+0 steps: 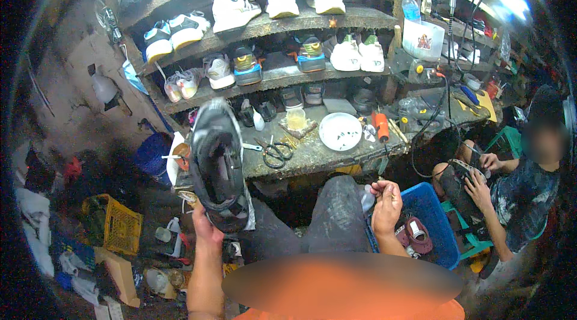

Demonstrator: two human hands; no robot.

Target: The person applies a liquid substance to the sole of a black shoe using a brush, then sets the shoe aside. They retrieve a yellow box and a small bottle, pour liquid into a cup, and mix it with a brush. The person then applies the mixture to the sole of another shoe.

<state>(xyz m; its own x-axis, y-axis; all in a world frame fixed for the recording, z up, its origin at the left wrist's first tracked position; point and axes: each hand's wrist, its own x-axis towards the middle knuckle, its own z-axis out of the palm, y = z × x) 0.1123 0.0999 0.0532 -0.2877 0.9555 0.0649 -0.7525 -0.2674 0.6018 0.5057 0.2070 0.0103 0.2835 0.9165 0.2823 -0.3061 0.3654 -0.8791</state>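
A black and grey sneaker [217, 166] stands toe-up over my left thigh, its dark opening facing me. My left hand [206, 224] grips it from below at the heel end, with part of the fingers hidden behind it. Over my right knee, near the blue plastic crate [455, 242], my right hand [386, 207] is closed, thumb and fingers pinched together. Whatever is in that pinch is too small to make out. On the bench ahead, scissors [277, 154] with dark handles lie near a white bowl [340, 132] holding small dark bits.
Wooden shelves [282, 82] full of shoes rise behind the workbench [312, 160]. An orange-handled tool [380, 126] lies at its right. Cables hang farther right. Another person [523, 181] sits at right, hands on a shoe. A yellow crate [114, 224] stands at left.
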